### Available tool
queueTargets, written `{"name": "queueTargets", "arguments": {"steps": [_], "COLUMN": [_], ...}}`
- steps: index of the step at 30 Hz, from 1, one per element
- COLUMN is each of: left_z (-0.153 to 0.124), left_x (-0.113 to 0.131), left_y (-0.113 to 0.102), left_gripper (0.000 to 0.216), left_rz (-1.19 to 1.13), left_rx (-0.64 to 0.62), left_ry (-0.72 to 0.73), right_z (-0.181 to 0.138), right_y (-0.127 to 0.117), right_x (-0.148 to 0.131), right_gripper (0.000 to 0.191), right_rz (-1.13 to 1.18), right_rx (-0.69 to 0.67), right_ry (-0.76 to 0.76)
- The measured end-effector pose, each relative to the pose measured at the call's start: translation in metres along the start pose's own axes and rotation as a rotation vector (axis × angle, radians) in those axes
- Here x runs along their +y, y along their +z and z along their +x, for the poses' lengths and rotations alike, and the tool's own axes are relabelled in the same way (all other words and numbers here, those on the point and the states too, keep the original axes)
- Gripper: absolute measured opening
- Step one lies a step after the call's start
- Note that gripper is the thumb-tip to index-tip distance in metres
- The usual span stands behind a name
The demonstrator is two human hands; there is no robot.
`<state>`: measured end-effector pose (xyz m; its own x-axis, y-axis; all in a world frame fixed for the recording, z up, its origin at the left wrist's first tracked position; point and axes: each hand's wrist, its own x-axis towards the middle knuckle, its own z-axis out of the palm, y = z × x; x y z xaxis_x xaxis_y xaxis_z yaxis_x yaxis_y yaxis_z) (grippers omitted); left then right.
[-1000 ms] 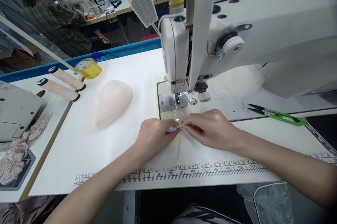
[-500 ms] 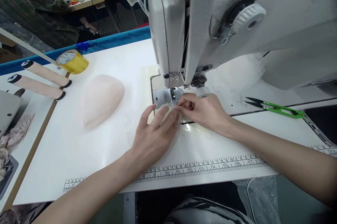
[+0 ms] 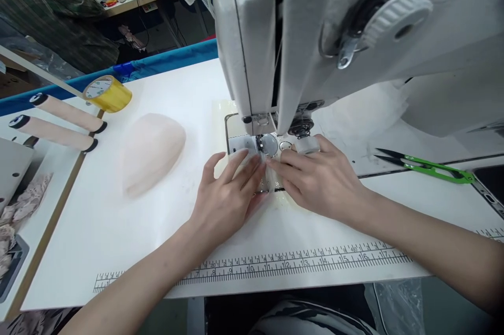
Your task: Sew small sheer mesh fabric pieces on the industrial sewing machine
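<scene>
Under the needle area of the sewing machine (image 3: pixel 255 62), a thin, see-through strip of fabric (image 3: pixel 271 180) runs toward me past the presser foot (image 3: pixel 260 143). My left hand (image 3: pixel 226 193) lies on the cloth just left of the strip, fingers stretched and apart; a pinkish sheer edge shows beneath its palm. From the right, my right hand (image 3: pixel 323 180) rests with extended fingers, their tips at the strip's edge close to my left fingertips. Its thumb is partly hidden. A pale pink, cup-shaped sheer piece (image 3: pixel 155 154) lies flat on the table to the left.
Green thread snips (image 3: pixel 433 167) and a dark phone (image 3: pixel 490 180) lie at right. Yellow tape (image 3: pixel 108 94) and two thread cones (image 3: pixel 55 133) stand at left. A printed ruler (image 3: pixel 275 267) follows the front edge. A person in a plaid garment (image 3: pixel 51 14) is beyond.
My right hand has let its pinch go and spread its fingers flatter on the cloth. My left hand has shifted slightly left. The view has moved a little closer to the machine.
</scene>
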<state>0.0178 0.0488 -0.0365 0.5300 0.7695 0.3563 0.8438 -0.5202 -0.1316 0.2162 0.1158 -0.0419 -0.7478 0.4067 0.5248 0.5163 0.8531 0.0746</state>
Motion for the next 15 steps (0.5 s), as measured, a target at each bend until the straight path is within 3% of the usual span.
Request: {"name": "queueTargets", "arguments": {"steps": [15], "left_z": [0.0074], "left_x": [-0.0068], "left_y": [0.0086], "left_gripper": [0.034], "left_rz": [-0.034], "left_rx": [0.032], "left_ry": [-0.041], "right_z": [0.0018], "right_y": [0.005], "right_x": [0.0035], "right_gripper": [0.022], "right_rz": [-0.074], "right_rx": [-0.035], "right_ry": [-0.012]}}
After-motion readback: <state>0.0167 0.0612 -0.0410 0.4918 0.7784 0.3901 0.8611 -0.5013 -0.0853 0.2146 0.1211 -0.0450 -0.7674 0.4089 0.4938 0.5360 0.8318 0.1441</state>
